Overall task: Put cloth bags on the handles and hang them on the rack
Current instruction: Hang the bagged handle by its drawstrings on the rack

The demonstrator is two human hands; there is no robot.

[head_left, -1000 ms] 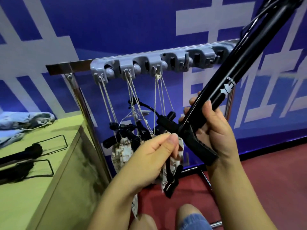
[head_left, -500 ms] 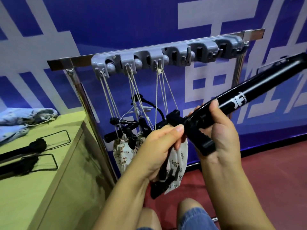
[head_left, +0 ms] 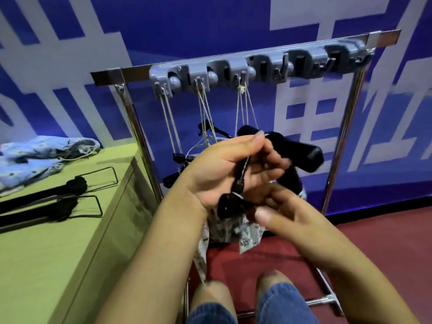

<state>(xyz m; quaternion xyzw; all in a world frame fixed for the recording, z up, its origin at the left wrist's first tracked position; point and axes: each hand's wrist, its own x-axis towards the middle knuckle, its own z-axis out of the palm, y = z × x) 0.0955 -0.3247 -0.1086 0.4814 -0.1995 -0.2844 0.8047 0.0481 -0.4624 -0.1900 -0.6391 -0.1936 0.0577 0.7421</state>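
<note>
Both hands work in front of the rack (head_left: pixel 243 66), low and close to the body. The left hand (head_left: pixel 224 169) has its fingers curled round a thin black stem that runs down to a black knob (head_left: pixel 230 205) at its heel; the right hand (head_left: pixel 287 211) sits just below and right of it, fingers bent toward the same knob, though the blur hides whether it actually grips, so I cannot tell. Behind the fingers a thick black handle (head_left: pixel 301 155) juts to the right. Under the hands hangs a patterned cloth bag (head_left: pixel 247 235), with a strip of the same cloth trailing down toward the knees. On the rack, three sets of pale cords (head_left: pixel 170 122) hang from the three leftmost hooks of the grey hook strip (the slots further right hold nothing that shows), and dark handles dangle on them behind the left wrist, too crowded to count. To the left stands a table (head_left: pixel 46 253) bearing two black handles (head_left: pixel 72 185) with wire loops, lying side by side, and a heap of blue cloth (head_left: pixel 44 155) at its far edge.
</note>
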